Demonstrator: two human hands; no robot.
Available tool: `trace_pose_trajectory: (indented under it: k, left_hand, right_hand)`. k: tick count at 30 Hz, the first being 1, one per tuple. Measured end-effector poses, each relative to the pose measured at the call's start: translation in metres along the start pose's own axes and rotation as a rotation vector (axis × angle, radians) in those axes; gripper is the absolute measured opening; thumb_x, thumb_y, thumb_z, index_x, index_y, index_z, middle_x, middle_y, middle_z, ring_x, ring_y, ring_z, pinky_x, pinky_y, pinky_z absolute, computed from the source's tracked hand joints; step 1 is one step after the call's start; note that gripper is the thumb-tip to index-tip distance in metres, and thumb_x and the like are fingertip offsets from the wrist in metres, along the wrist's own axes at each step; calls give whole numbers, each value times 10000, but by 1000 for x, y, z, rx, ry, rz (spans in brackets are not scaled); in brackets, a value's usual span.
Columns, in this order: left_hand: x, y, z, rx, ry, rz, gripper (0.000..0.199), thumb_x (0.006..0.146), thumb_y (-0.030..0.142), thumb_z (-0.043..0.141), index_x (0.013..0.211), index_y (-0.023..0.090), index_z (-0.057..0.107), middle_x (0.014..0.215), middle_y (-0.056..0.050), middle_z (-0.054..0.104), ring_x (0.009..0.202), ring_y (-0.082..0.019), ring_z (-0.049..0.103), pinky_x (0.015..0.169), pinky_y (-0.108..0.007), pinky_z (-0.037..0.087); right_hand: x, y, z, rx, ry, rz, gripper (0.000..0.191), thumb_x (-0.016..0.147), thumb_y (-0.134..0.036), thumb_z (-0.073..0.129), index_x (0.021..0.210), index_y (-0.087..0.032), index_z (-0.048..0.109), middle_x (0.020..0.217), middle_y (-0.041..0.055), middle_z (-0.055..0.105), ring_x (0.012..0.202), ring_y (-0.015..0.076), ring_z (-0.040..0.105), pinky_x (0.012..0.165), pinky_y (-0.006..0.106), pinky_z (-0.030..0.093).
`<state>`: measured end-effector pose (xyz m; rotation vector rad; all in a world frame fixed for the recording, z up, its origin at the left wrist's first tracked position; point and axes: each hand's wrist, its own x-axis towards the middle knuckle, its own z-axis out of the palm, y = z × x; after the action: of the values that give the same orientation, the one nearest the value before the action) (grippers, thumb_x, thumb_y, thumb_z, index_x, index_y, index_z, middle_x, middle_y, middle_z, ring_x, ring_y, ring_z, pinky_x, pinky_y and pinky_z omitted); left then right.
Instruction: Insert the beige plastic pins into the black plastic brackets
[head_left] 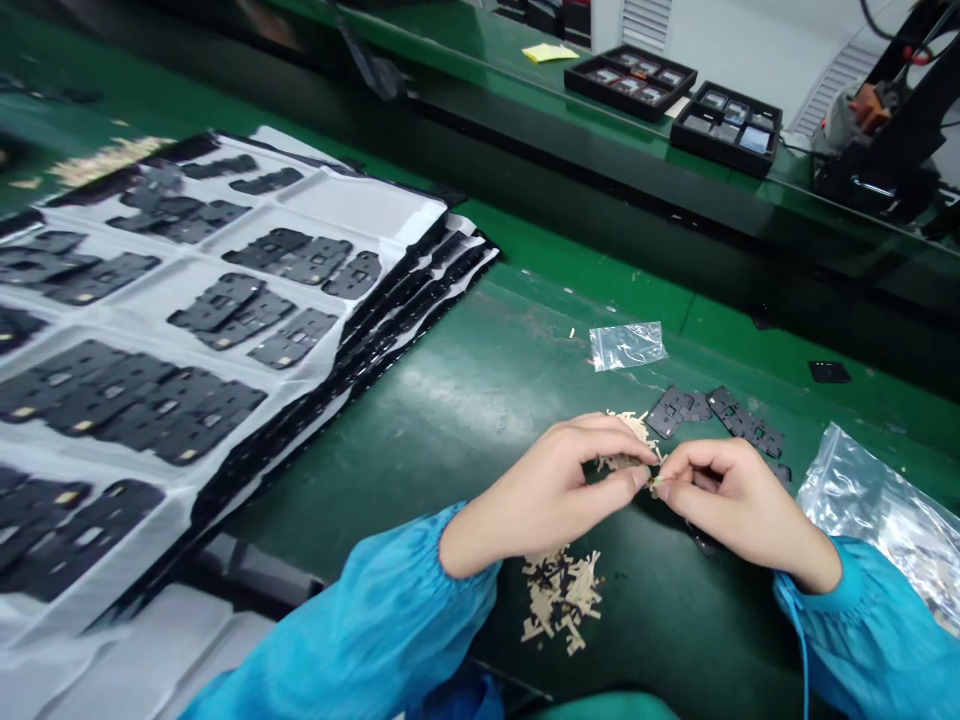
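My left hand [559, 490] and my right hand [731, 500] meet fingertip to fingertip over the green table. Between the pinched fingers sits a small tan piece [655, 484], too small to make out exactly. A pile of tan strips [636, 428] lies just behind my left fingers and is partly hidden by them. Nearer to me, below my left wrist, is a second pile of tan and dark scraps [562, 598]. Flat black plastic parts [675, 410] lie beyond my right hand. Something dark under that hand is mostly covered.
At the left, stacked trays [420, 290] hold black parts [135, 395] in white compartments. A small zip bag [628, 346] lies behind my hands, and a larger transparent bag [885, 510] is at the right. Two black boxes [727, 128] stand on the raised back shelf.
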<state>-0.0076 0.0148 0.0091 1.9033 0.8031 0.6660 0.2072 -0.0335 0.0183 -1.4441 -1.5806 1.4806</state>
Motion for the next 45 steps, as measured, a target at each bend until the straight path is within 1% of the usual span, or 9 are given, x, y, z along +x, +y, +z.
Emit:
trace_pose_trajectory:
  k: [2, 5, 8, 18, 21, 25, 33, 40, 45]
  left_hand:
    - [0, 3, 2, -91, -35, 2, 142, 905, 180, 628, 877, 200, 767, 891, -26, 764, 840, -173, 698, 808, -303, 539]
    - [-1, 3, 4, -104, 20, -43, 144, 877, 155, 641, 794, 193, 752, 798, -15, 740, 787, -172, 685, 764, -301, 533]
    - [-2, 2, 4, -103, 72, -53, 153, 868, 149, 636, 789, 197, 758, 798, -17, 746, 793, -174, 681, 765, -307, 532]
    - [-3, -2, 8, -121, 100, 7, 129, 887, 136, 670, 838, 199, 772, 823, -16, 756, 779, -162, 695, 755, -302, 552]
    - [-4, -5, 12, -75, 195, 58, 96, 886, 135, 700, 925, 193, 765, 893, -28, 750, 821, -164, 698, 755, -301, 556]
    - [-6, -8, 18, 171, 340, 227, 92, 896, 132, 716, 951, 194, 754, 917, -30, 738, 826, -174, 671, 752, -334, 519]
    - [-6, -6, 16, 290, 191, 267, 143, 956, 144, 631, 990, 210, 753, 931, -10, 755, 824, -179, 658, 743, -360, 443]
    - [-6, -5, 15, 504, 168, 380, 152, 972, 130, 587, 920, 175, 723, 847, -21, 732, 765, -173, 636, 708, -358, 393]
    - [-5, -4, 13, 469, 144, 322, 182, 961, 133, 564, 877, 188, 715, 830, -7, 732, 754, -166, 634, 702, -351, 395]
  right_hand:
    - [1, 1, 1, 27, 14, 22, 102, 842, -194, 656, 760, -185, 717, 653, -22, 647, 596, 104, 517, 552, 225, 391]
    - [2, 1, 3, 70, 65, 67, 87, 823, -237, 690, 783, -178, 739, 665, -9, 652, 574, 103, 492, 531, 229, 382]
    - [3, 0, 5, 117, 106, 92, 104, 802, -270, 719, 789, -172, 754, 624, -14, 617, 534, 99, 459, 495, 227, 361]
    - [3, -1, 7, 168, 197, 30, 101, 788, -262, 734, 754, -172, 763, 563, -33, 566, 507, 88, 423, 471, 214, 346]
    - [3, 2, 7, 140, 225, 16, 102, 797, -248, 717, 749, -170, 759, 563, -37, 555, 510, 86, 419, 474, 211, 346]
    - [2, 4, 8, 76, 264, -5, 92, 821, -199, 684, 766, -176, 754, 573, -41, 558, 525, 91, 438, 498, 213, 366]
    - [-1, 5, 11, -92, 255, -78, 131, 839, -174, 643, 779, -187, 759, 592, -32, 570, 550, 110, 477, 543, 234, 412]
    - [-3, 4, 12, -247, 258, -123, 150, 825, -157, 620, 770, -207, 749, 614, -31, 616, 560, 120, 519, 588, 255, 436]
    - [-2, 2, 11, -279, 243, -111, 143, 800, -155, 614, 733, -207, 729, 616, -19, 628, 564, 131, 536, 593, 268, 444]
